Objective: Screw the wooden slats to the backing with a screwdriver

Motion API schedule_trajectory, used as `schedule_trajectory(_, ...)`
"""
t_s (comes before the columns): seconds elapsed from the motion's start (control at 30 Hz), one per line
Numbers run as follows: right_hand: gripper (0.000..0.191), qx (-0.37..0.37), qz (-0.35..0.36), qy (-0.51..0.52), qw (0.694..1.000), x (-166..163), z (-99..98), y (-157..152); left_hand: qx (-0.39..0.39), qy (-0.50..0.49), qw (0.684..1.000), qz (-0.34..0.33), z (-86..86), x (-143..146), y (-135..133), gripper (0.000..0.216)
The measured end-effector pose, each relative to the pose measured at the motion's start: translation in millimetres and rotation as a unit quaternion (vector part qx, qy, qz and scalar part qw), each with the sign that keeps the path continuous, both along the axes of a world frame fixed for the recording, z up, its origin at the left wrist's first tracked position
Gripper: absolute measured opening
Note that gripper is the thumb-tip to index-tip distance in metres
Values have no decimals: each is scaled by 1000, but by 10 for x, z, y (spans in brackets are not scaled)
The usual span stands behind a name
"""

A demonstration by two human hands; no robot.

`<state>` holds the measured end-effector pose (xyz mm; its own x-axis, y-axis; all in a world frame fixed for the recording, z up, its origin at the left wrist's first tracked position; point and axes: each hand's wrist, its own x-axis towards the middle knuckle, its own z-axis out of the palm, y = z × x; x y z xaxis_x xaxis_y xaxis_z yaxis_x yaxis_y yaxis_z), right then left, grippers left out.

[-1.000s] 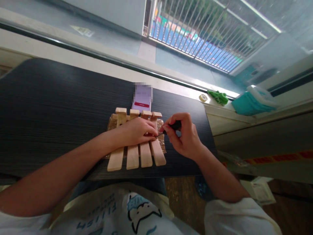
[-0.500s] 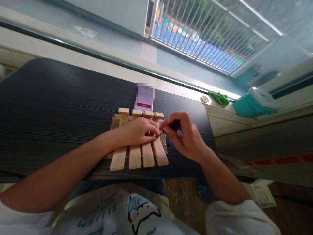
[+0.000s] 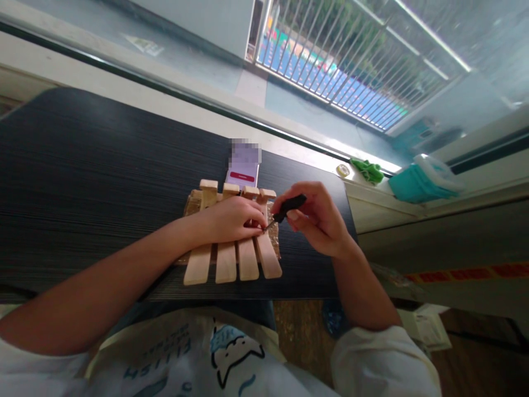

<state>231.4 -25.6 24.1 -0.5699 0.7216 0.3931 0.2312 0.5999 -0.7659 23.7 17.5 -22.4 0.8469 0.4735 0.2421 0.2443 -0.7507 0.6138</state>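
Observation:
Several pale wooden slats (image 3: 227,262) lie side by side on a piece of brown cardboard (image 3: 192,205), with small crosspieces at their far ends. My left hand (image 3: 231,219) rests across the slats, its thumb and fingertips pinched together at the rightmost slat; what is between them is too small to make out. In my right hand (image 3: 320,220) is a screwdriver (image 3: 290,207) with a black handle, held by the fingers and tilted. Its thin metal shaft points down and left, the tip at the rightmost slat beside my left fingertips.
A phone (image 3: 243,171) with a lit, partly blurred screen lies just beyond the slats on the dark table (image 3: 103,165). On the window ledge at right are a roll of tape (image 3: 343,170), a green cloth (image 3: 367,171) and a teal container (image 3: 421,182).
My right hand has opened its hold somewhat and shifted up, so more of the screwdriver's handle shows and it stands steeper. My left hand stays on the slats.

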Motion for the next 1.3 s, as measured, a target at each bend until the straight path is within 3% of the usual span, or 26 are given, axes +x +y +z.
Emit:
schedule_trajectory(0.17,29,-26,-1,34,999,10,-93,51,-6,-6,1000,2,-3,-4,-11,16)
schedule_trajectory(0.47,36,-2,5,89,996,4,-190,61,-22,-11,1000,-17,-10,-11,-8,18)
schedule_trajectory(1.3,33,73,-90,128,985,-26,-330,-54,-6,-43,999,16,-39,-16,-35,16)
